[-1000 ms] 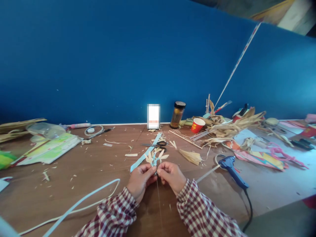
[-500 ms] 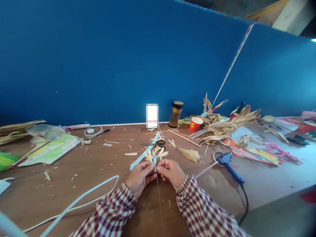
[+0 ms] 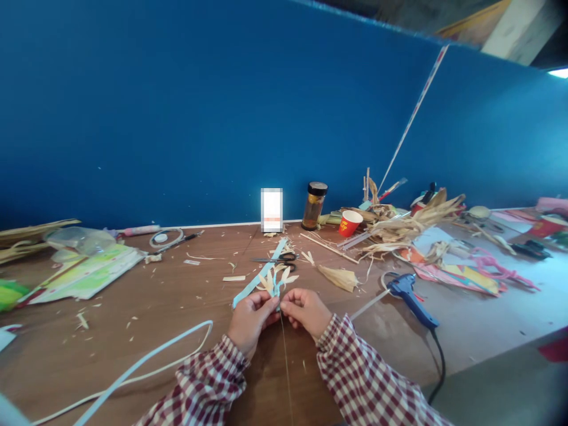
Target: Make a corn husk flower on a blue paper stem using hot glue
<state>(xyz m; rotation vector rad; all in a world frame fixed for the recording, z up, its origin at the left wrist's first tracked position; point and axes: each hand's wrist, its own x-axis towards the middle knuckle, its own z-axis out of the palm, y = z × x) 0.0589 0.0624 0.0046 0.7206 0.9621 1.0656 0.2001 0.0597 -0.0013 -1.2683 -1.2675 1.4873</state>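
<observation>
- Head view: a big brown table [image 3: 146,319] fills the bottom of the picture, and a blue wall [image 3: 199,106] stands behind it.
- A long pale blue strip [image 3: 146,359] curves over the table on the left, well apart from the hands.
- A pile of dry husks [image 3: 412,225] lies far off on the right side of the table.
- A blue glue gun [image 3: 410,293] lies on the table to the right of the hands, near but not touching.
- A flat blue strip [image 3: 260,276] lies slanted on the table just behind the left hand.
- The left hand [image 3: 249,319] is curled up, and its thumb and finger pinch the bottom of the little husk flower [image 3: 277,281].
- The right hand [image 3: 307,310] is curled too, and its fingertips pinch the same stem from the other side. The two hands almost touch.
- Black scissors [image 3: 279,258] lie on the table just behind the flower.
- A red paper cup [image 3: 349,223] stands far back by the wall, next to a brown jar [image 3: 314,206].
- The little husk flower sits in the middle, just above both hands, with its pale petals sticking up.
- A thin thread [image 3: 285,361] runs down from the hands between the two checked sleeves.
</observation>
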